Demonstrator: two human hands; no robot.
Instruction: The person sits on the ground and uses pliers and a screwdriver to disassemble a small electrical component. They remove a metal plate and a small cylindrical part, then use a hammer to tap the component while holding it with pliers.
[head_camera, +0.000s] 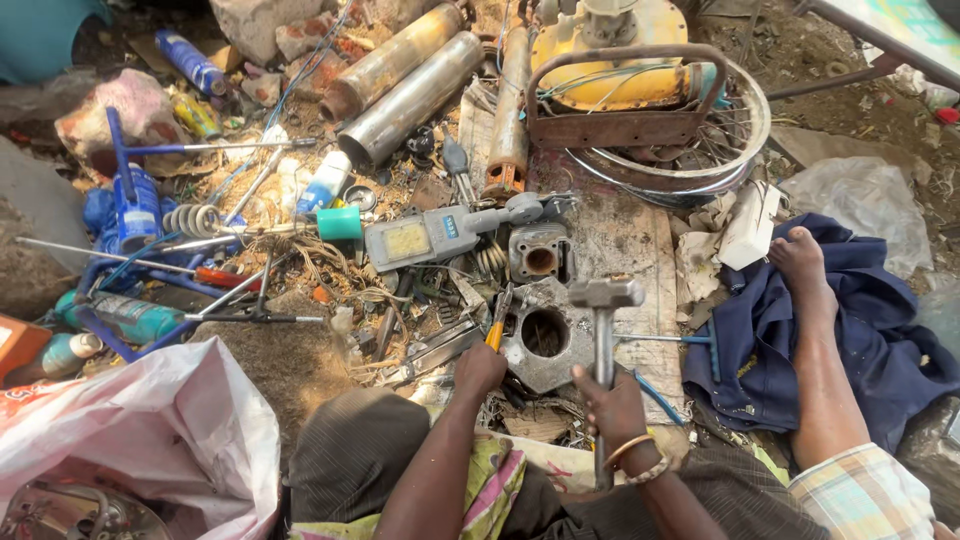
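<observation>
My right hand grips the handle of a steel hammer, whose head is raised above a grey metal engine casing with a round bore. My left hand holds pliers with yellow-orange grips against the casing's left edge. The casing lies on the ground just in front of my knees. A smaller engine cylinder block sits right behind it. Bangles circle my right wrist.
My bare foot rests on a dark blue cloth at right. A wheel rim, yellow machine, metal pipes, blue tools, bottles and a pink bag crowd the ground.
</observation>
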